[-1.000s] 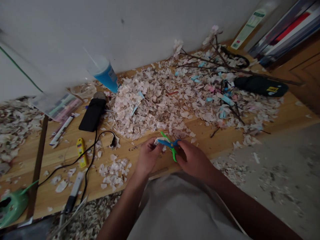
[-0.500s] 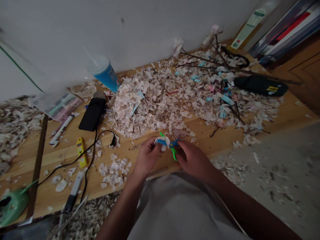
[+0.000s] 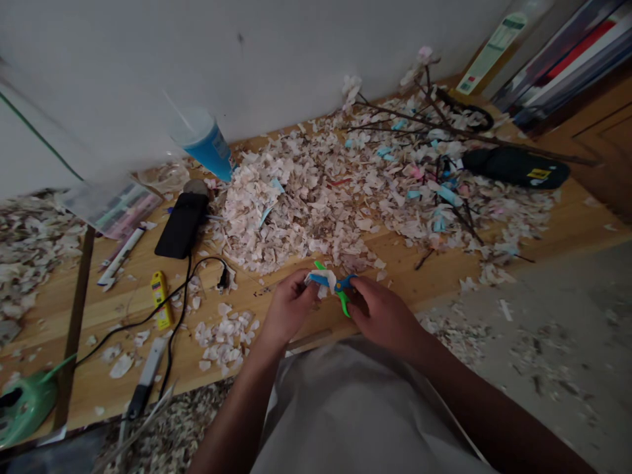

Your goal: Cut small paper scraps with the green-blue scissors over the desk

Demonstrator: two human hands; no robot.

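Note:
My right hand [image 3: 382, 316] grips small scissors [image 3: 338, 288] with blue and green handles and blades. My left hand [image 3: 289, 306] pinches a small pale paper piece [image 3: 322, 280] held between the scissor blades. Both hands hover just above the near edge of a wooden board [image 3: 123, 309], in front of a large heap of pale paper scraps [image 3: 296, 204]. A smaller scatter of cut scraps [image 3: 224, 336] lies to the left of my left hand.
A blue cup [image 3: 207, 148] leans by the wall. A black device [image 3: 182, 225] with a cable, a yellow lighter-like item [image 3: 160, 299], a black case [image 3: 516, 168], thin branches [image 3: 444, 131] and a green object [image 3: 22, 405] lie around.
The scissor blades have closed further on the paper piece since a second ago. Both hands stay almost in place.

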